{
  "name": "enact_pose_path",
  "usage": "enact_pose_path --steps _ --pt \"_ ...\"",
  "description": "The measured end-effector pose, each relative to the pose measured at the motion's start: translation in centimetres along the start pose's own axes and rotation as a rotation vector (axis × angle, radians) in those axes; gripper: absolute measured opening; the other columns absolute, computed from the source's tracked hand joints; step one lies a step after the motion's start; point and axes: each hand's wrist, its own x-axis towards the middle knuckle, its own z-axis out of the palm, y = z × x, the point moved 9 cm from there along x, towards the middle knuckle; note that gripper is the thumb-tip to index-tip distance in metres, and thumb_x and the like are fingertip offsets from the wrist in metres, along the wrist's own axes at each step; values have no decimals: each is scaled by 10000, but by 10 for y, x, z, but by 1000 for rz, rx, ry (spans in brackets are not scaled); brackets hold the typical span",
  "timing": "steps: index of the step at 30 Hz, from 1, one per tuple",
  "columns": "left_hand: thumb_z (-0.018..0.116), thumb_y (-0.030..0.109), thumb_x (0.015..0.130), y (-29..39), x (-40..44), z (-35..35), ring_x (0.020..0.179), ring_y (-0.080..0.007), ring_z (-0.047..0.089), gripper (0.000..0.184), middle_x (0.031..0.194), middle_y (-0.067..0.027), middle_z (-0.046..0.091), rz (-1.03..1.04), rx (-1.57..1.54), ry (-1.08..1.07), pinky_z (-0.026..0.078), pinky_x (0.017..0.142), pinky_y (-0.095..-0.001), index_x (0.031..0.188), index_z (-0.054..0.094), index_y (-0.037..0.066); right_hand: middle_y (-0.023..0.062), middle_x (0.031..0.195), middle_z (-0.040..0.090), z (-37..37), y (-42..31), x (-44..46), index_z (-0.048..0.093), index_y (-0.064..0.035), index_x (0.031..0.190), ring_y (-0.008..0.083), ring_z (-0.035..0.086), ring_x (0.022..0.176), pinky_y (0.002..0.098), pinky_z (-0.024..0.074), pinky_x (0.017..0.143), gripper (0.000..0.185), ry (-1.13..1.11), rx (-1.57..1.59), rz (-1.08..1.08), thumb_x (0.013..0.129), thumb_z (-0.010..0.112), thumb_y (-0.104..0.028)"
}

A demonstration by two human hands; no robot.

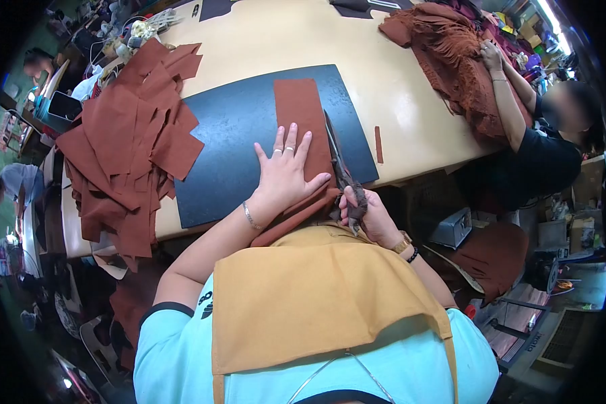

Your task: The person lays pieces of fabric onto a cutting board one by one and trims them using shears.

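Observation:
My left hand lies flat with fingers spread on a rust-brown strip of leather or cloth, pressing it against a dark cutting board. The strip's near end hangs in folds over the table edge, against my apron. In my right hand is a pair of scissors, its handles wrapped in dark cloth. The long blades lie along the strip's right edge and point away from me. Whether they are parted is hard to make out.
A heap of rust-brown pieces covers the table's left side. One thin offcut lies right of the board. Across at the right, another person handles a big rust-brown pile. Beside my right elbow stands a chair draped in brown material.

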Motion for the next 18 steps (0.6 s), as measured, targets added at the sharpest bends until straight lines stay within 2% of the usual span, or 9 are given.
enact_pose_path --steps 11,14,18 --pt "514 683 826 4 -6 -3 1451 -397 155 913 1557 -223 200 6 -5 -9 142 1003 -776 1487 310 88 -21 671 588 0 3 11 597 -92 800 55 571 581 207 482 553 351 -26 -67 29 930 628 -416" --pt "467 717 836 2 -6 0 1468 -370 106 922 1580 -194 158 -18 26 -70 142 1012 -768 1513 263 126 -30 678 587 3 0 8 602 -90 806 49 568 582 209 489 559 313 -17 -60 4 925 647 -375" --pt "470 715 835 2 -6 1 1468 -369 106 919 1582 -190 152 -19 20 -66 145 1012 -767 1512 264 128 -21 704 592 4 3 7 610 -74 848 51 576 608 216 502 569 267 -32 -9 7 929 652 -325"
